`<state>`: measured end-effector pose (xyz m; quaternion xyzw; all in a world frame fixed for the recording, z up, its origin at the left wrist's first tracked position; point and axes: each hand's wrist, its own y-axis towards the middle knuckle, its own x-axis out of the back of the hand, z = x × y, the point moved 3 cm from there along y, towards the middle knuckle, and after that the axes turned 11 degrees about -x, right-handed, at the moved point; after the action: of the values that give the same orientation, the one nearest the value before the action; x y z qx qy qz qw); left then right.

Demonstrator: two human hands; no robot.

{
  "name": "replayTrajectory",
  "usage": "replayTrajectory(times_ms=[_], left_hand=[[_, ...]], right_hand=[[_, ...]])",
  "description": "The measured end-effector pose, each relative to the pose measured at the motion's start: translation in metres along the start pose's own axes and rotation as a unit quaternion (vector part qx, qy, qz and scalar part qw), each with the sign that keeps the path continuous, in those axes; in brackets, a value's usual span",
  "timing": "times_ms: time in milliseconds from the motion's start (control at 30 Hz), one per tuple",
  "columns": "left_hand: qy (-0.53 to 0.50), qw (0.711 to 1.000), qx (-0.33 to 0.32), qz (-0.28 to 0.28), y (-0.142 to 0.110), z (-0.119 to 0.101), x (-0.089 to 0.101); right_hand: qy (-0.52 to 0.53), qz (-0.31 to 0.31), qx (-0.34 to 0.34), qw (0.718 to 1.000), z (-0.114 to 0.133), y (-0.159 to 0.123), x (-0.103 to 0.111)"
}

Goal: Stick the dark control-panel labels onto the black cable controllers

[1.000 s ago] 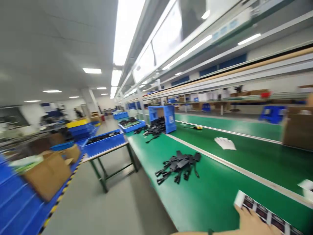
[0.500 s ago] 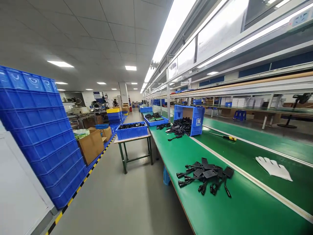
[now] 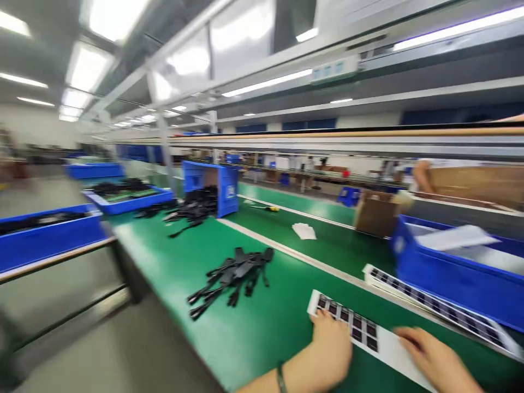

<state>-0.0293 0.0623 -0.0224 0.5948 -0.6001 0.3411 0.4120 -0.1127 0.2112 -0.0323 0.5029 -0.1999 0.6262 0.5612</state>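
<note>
A white sheet of black labels (image 3: 357, 322) lies on the green bench in front of me, and its right part is bare white backing. My left hand (image 3: 332, 344), with a dark band at the wrist, has its bent fingers closed on the left part of the sheet, covering some labels. Farther right, my right hand (image 3: 429, 355) is curled at the bare part, finger and thumb together at its far edge. Motion blur softens both hands. To their left lies a pile of black cables with flat tabs (image 3: 241, 273).
More label sheets (image 3: 434, 303) lie beside a blue bin (image 3: 462, 284) at right. A white glove (image 3: 304, 231) and a yellow-handled screwdriver (image 3: 271, 208) lie farther back. A tipped blue crate (image 3: 227, 191) spills black cables. Another person's arm (image 3: 422, 177) shows beyond.
My view has swung right and down onto the bench. Both my hands, the label sheets and the blue bin at right have come into sight. The blue stack at left has left the view.
</note>
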Motion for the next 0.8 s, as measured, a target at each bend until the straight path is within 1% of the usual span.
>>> replayTrajectory(times_ms=[33,67,100,133,267,333,433,533,600,633,733,800], left_hand=[[0.01,1.0,-0.003,-0.001,0.0,-0.001,0.003],[0.023,1.0,-0.002,-0.001,0.001,0.0,0.006],[0.035,0.999,-0.002,0.004,0.001,0.002,0.009],[0.047,0.999,0.0,0.007,0.002,0.004,0.011],[0.098,0.995,0.018,0.024,0.001,0.007,0.012],[0.12,0.992,0.022,0.03,0.0,0.005,0.01],[0.144,0.989,0.011,0.033,-0.002,0.003,0.009],[0.156,0.987,-0.012,0.023,0.003,0.009,0.018],[0.163,0.987,-0.012,-0.009,0.011,0.023,0.034],[0.17,0.985,-0.002,-0.036,0.015,0.034,0.045],[0.211,0.965,0.078,-0.133,0.021,0.076,0.083],[0.228,0.949,0.134,-0.172,0.017,0.102,0.103]], right_hand=[[0.02,0.022,-0.019,0.999,-0.011,-0.002,0.009],[0.047,0.043,-0.03,0.997,-0.016,-0.003,0.013],[0.073,0.056,-0.037,0.995,-0.016,-0.002,0.014],[0.091,0.057,-0.042,0.993,-0.013,0.001,0.011],[0.103,0.022,-0.063,0.992,0.002,0.011,-0.007],[0.118,0.016,-0.061,0.991,0.006,0.01,-0.008],[0.161,0.003,-0.053,0.986,0.004,0.002,0.004],[0.25,-0.041,-0.091,0.963,-0.01,-0.01,0.02],[0.293,-0.072,-0.126,0.945,-0.022,-0.019,0.026],[0.301,-0.082,-0.137,0.94,-0.028,-0.024,0.028],[0.311,-0.093,-0.138,0.936,-0.034,-0.039,0.03],[0.324,-0.093,-0.121,0.934,-0.03,-0.047,0.031]])
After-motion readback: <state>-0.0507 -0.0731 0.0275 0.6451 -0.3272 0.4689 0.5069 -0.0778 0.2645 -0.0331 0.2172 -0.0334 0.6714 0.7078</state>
